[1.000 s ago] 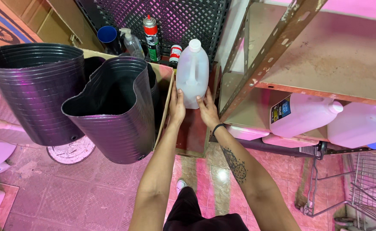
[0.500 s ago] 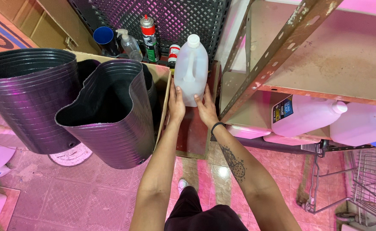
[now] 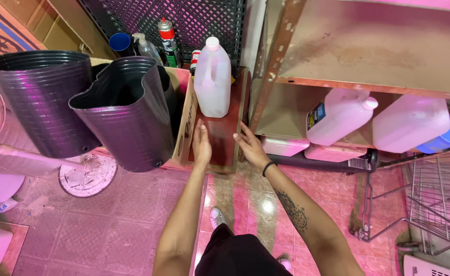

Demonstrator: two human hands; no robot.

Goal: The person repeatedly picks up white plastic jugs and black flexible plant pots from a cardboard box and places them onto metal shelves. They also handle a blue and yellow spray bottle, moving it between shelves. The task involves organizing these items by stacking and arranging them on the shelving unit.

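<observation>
A white plastic jug (image 3: pixel 212 79) with a white cap stands upright on a low red-brown board (image 3: pixel 219 138) between a cardboard box and a metal shelf unit. My left hand (image 3: pixel 201 144) hovers open over the board just in front of the jug, holding nothing. My right hand (image 3: pixel 249 147), a dark band at its wrist, is open too, at the board's right edge, a little nearer to me than the jug. Neither hand touches the jug.
Stacks of black plastic pots (image 3: pixel 125 110) fill a cardboard box (image 3: pixel 186 120) at left. Spray cans and bottles (image 3: pixel 167 36) stand behind it against a black lattice. A rusty metal shelf (image 3: pixel 368 51) at right holds more white jugs (image 3: pixel 340 115) underneath. A wire rack (image 3: pixel 434 199) stands at far right.
Both hands have let go of the jug and drawn back toward me. The jug now stands alone on the board.
</observation>
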